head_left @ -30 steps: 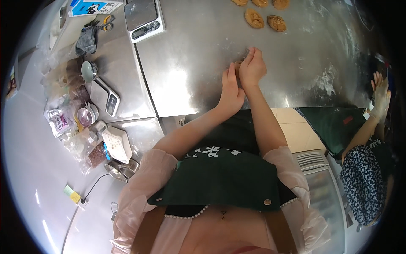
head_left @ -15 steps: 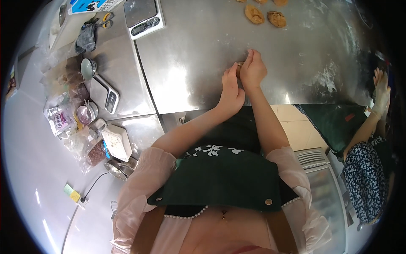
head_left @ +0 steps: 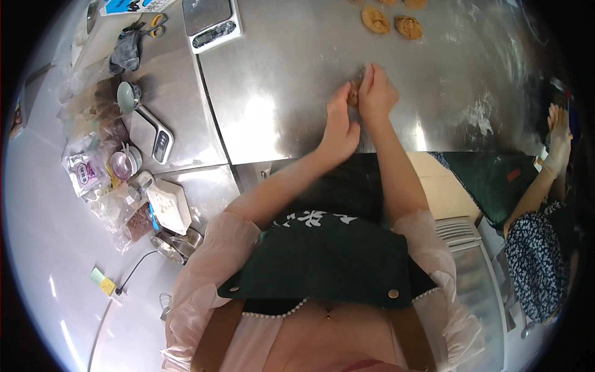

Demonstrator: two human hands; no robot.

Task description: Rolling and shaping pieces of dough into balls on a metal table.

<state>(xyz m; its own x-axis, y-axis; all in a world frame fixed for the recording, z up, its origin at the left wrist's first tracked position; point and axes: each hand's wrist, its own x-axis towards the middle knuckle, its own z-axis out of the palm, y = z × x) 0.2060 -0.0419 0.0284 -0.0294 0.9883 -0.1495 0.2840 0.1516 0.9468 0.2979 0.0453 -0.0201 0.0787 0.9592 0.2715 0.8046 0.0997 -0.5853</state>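
A small lump of brown dough [head_left: 354, 94] is cupped between my two hands, just above the steel table. My left hand [head_left: 340, 125] bears on its left side with the fingers held together and the thumb toward me. Curled round the right side is my right hand [head_left: 377, 98], whose fingers hide much of the lump. Farther off on the table lie several flattened brown dough pieces, among them one piece [head_left: 375, 20] with a dented top and another [head_left: 408, 27] with a rough, lumpy middle.
A kitchen scale [head_left: 214, 31] stands at the far left of the steel table [head_left: 279, 80]. On the left side counter are a second scale [head_left: 162, 146], a bowl [head_left: 129, 97], scissors [head_left: 156, 26] and a white tub [head_left: 170, 204]. At the right edge a co-worker's hands [head_left: 559, 133] show.
My hands have moved slightly away from me and parted a little, with the right hand shifting right. More of the dough lump shows between them.
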